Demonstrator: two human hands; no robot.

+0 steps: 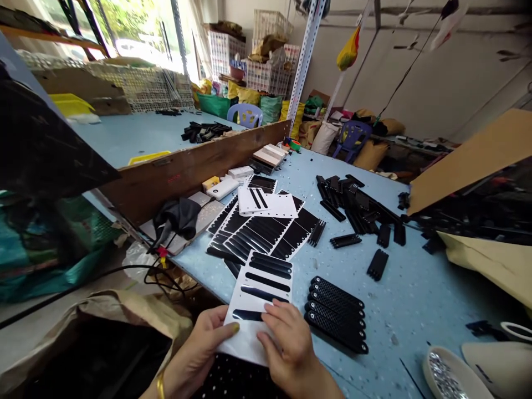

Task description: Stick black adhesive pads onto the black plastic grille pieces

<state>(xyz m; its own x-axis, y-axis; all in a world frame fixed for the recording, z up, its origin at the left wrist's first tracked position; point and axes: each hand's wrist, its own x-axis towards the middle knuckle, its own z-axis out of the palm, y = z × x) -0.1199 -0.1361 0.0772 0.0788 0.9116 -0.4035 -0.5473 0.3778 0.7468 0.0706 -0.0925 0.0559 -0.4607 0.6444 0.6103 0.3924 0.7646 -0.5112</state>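
My left hand (211, 335) grips the lower left of a white backing sheet (249, 338), thumb on top. Black adhesive strips run across the sheet, with white gaps between some of them. My right hand (286, 338) is bent over the sheet's right side, its fingertips at the right end of the lowest adhesive strip (246, 315). Those fingers cover that end, so whether it is lifted is hidden. To the right lies a row of black textured bars (336, 313) with round metal ends. More strip sheets (257, 235) overlap beyond my hands.
Loose black pieces (357, 202) are heaped on the blue table (419, 299). A bowl of small shiny metal parts (446, 374) stands at lower right. A wooden board (199, 160) borders the far left side. An open bag (103, 349) sits below the table's left edge.
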